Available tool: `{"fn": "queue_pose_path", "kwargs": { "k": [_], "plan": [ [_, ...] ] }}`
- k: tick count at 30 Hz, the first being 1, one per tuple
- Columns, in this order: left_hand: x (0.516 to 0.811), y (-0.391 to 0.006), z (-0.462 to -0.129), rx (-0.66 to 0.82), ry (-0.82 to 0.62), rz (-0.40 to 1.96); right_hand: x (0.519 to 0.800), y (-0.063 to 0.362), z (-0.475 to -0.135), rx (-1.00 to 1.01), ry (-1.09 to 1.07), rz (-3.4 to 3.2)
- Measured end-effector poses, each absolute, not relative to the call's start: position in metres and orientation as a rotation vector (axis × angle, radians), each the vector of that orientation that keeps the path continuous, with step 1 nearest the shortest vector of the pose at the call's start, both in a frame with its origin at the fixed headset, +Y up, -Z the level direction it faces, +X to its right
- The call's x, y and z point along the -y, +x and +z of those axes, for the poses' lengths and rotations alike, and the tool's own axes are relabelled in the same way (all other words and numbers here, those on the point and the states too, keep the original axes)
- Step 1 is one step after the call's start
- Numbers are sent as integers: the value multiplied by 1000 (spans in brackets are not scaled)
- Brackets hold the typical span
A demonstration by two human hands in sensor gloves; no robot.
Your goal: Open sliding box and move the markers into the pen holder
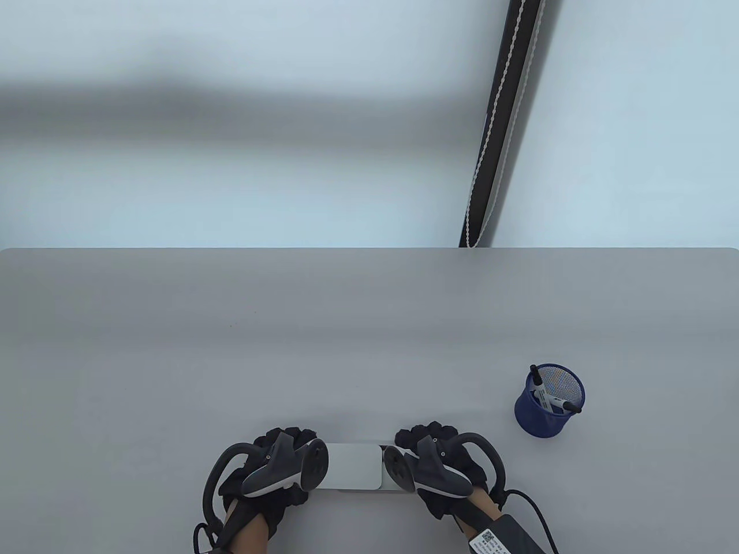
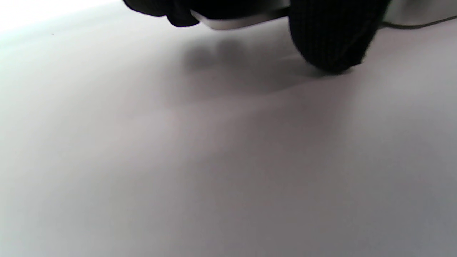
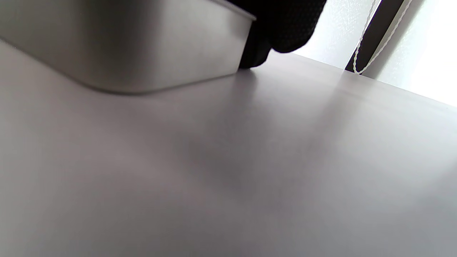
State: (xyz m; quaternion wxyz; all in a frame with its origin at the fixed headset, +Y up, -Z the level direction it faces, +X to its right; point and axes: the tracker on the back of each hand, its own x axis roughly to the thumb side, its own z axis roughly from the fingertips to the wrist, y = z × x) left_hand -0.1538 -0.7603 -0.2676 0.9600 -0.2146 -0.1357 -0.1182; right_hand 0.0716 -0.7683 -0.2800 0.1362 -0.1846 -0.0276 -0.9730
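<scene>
- While both hands clasp it, the sliding box (image 1: 351,466) lies between them at the near table (image 1: 173,358) edge: left hand (image 1: 277,467) curled over one end, right hand (image 1: 439,464) over the other.
- Its pale, smooth shell with rounded corners looks rigid and light, probably slippery under glove fabric; I would pinch the end walls, where the fingertips (image 3: 282,32) already sit, and slide the lid lengthways.
- Beyond and right of the right-hand fingers stands the blue mesh pen holder (image 1: 548,404), already holding markers (image 1: 554,398).
- Print on the markers is too small to read, as is the wrist tag (image 1: 491,539).
</scene>
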Motion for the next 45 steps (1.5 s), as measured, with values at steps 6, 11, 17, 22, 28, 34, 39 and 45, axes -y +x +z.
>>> {"fn": "queue_pose_path", "kwargs": {
  "k": [6,11,17,22,28,34,39,45],
  "plan": [
    [760,-154,-267,272,-434,-241,767,72,-278,52,-562,-2816],
    [760,-154,-267,271,-431,-245,765,74,-276,24,-583,-2833],
    [760,-153,-267,272,-430,-250,763,78,-274,-3,-608,-2864],
    [760,-153,-267,273,-429,-252,761,81,-273,-32,-622,-2877],
    [760,-153,-267,274,-429,-255,759,84,-272,-73,-622,-2890],
    [760,-153,-266,274,-429,-261,759,85,-273,-100,-623,-2891],
    [760,-152,-266,276,-428,-264,759,89,-274,-122,-622,-2917],
    [760,-152,-266,275,-429,-263,758,94,-275,-157,-613,-2954]
  ]
}}
